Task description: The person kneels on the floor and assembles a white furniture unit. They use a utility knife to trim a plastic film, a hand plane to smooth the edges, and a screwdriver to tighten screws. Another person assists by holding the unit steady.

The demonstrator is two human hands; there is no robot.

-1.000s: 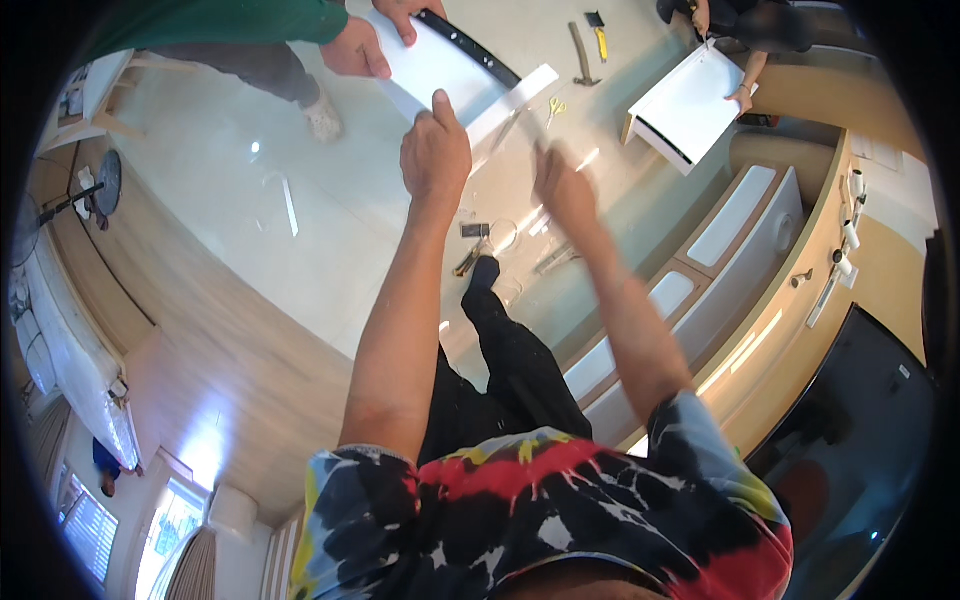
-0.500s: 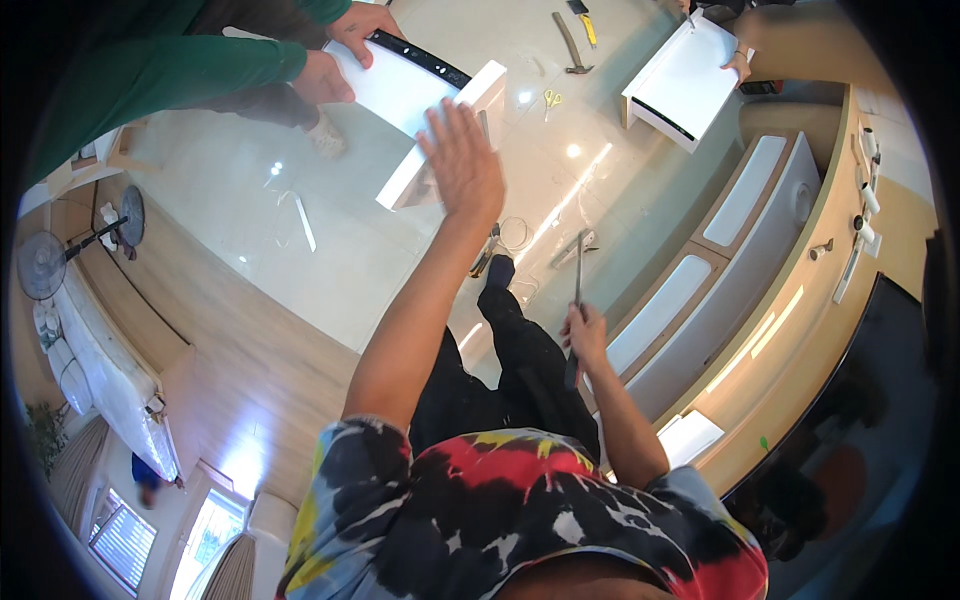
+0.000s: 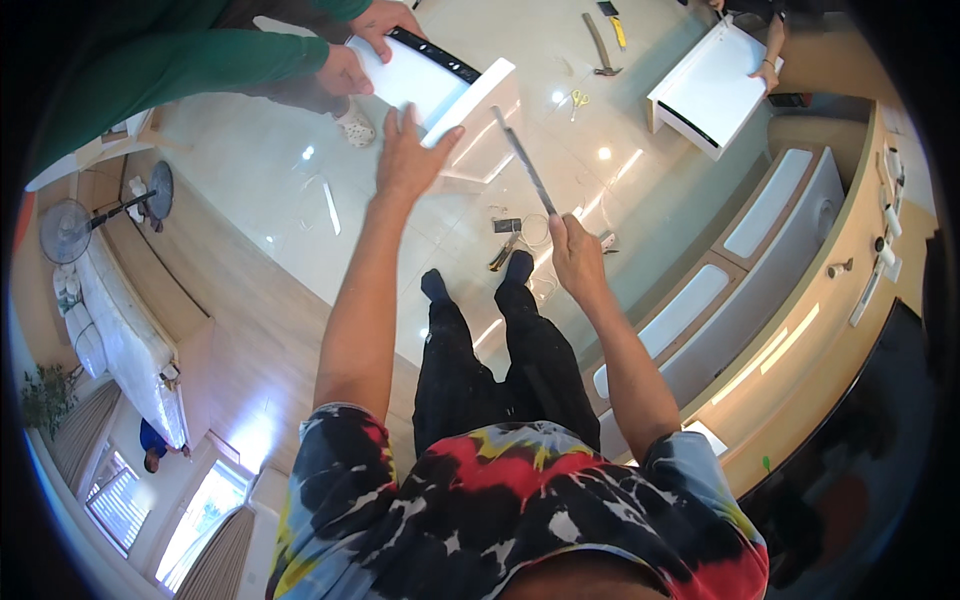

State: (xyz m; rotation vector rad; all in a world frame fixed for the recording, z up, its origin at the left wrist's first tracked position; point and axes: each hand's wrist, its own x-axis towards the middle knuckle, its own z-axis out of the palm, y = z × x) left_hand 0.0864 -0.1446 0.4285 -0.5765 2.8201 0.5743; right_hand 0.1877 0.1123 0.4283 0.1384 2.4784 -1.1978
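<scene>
My left hand [image 3: 408, 160] has its fingers spread at the near lower corner of a white drawer [image 3: 420, 82]; contact with its front panel is hard to tell. A co-worker's two hands [image 3: 362, 50], in green sleeves, grip the drawer's far end beside a black slide rail [image 3: 430, 54]. My right hand [image 3: 580, 258] is closed around the lower end of what looks like a long, flat metal file [image 3: 524, 160], the handle hidden in my palm. The file slants up and left, its tip close to the drawer's front panel [image 3: 480, 100].
Another person holds a second white drawer [image 3: 715, 85] at the far right. On the tiled floor lie a hammer [image 3: 600, 45], yellow scissors [image 3: 578, 99], a yellow-handled tool [image 3: 618, 30] and pliers [image 3: 505, 252]. A long wooden cabinet [image 3: 740, 350] runs along the right. A fan [image 3: 105, 210] stands left.
My right hand has risen with the file, bringing it near the drawer front. My left hand has shifted left and down along the panel. My view has turned slightly; both feet now show.
</scene>
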